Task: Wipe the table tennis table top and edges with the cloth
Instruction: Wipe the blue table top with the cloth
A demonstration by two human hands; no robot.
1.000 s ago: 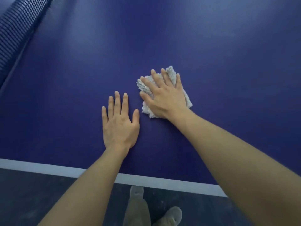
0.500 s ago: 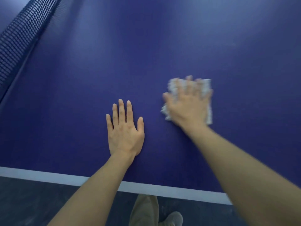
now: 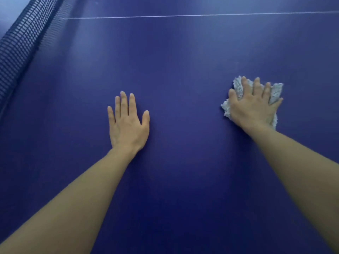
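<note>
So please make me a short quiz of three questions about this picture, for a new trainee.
1. True or false: the left hand lies flat on the table top and holds nothing.
2. Which hand presses the cloth onto the table?
A. left hand
B. right hand
C. both hands
3. Fill in: the net stands at the upper ____ of the picture.

Key
1. True; its fingers are straight, apart from the cloth.
2. B; the right hand covers the cloth with spread fingers.
3. Left.
</note>
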